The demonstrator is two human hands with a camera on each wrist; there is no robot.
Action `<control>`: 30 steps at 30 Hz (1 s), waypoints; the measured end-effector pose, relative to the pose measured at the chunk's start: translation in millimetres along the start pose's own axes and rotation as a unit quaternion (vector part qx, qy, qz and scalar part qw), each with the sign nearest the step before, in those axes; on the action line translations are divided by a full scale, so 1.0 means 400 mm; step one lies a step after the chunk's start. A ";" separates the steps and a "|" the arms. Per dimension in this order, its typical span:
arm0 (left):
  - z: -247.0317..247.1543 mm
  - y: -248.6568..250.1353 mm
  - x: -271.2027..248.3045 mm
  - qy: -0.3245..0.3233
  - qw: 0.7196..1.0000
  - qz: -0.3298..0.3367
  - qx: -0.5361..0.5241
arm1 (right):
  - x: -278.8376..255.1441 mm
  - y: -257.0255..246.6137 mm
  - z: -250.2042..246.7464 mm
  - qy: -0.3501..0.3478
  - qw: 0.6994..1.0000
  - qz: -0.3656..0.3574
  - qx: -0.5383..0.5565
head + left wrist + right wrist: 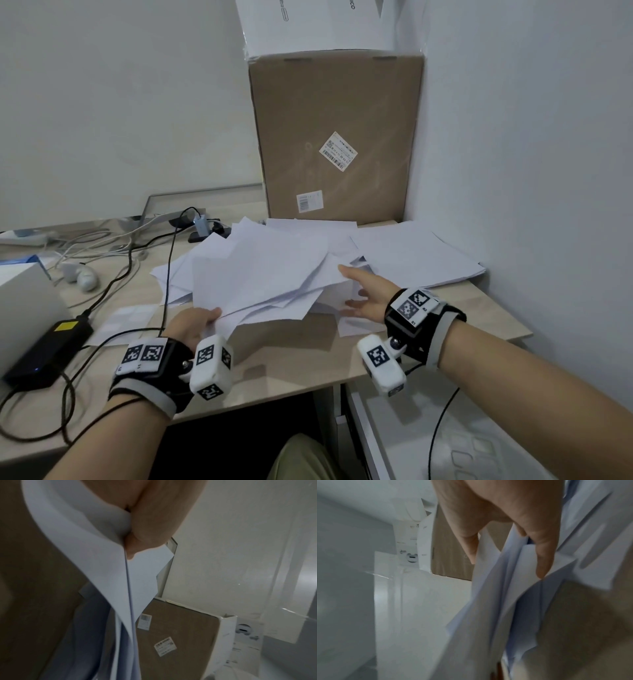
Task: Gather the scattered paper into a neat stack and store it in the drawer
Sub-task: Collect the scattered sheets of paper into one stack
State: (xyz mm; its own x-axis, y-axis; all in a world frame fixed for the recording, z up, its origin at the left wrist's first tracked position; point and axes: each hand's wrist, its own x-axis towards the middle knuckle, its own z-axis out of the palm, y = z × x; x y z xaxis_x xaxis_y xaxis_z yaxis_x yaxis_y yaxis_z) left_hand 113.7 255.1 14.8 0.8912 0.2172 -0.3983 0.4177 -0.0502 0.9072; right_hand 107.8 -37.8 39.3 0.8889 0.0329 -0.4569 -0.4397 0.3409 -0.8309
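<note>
Left hand (191,325) pinches the near edge of the loose paper (260,270), right hand (368,291) open against its side; sheets look light, limp and slippery, so grip opposite edges.

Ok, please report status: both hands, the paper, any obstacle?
Left hand pinches the paper bundle at its near corner. Right hand open, fingers among loose sheets. More sheets lie apart at right. Black cable crosses the pile's left edge.

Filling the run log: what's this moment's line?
stage: gathering | left hand: pinching paper | right hand: open, under sheets | desk
</note>
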 end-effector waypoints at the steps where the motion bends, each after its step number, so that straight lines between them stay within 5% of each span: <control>1: 0.003 0.008 -0.011 0.002 1.000 0.008 -0.017 | -0.009 -0.012 0.014 -0.012 1.000 0.006 0.014; 5: 0.006 0.065 -0.037 0.017 0.998 0.050 -0.035 | -0.029 -0.069 0.078 -0.089 0.994 0.040 0.056; 9: 0.014 0.137 -0.061 0.001 0.992 0.096 -0.084 | -0.053 -0.127 0.153 -0.158 0.987 0.001 -0.038; 22: 0.008 0.399 -0.096 0.032 0.938 0.253 -0.234 | -0.064 -0.359 0.251 -0.150 0.966 -0.208 -0.041; 30: 0.043 0.278 -0.024 -0.054 0.983 0.101 -0.140 | 0.067 -0.278 0.188 -0.073 0.982 -0.146 -0.100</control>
State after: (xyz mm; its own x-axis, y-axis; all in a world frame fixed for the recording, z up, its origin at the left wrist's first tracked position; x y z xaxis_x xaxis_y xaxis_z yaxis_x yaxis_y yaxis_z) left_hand 154.8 230.6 117.2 0.9710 0.1247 -0.2042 0.1782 0.1927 0.9649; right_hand 190.1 -4.2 143.5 0.9833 0.1000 -0.1519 -0.1670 0.1653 -0.9720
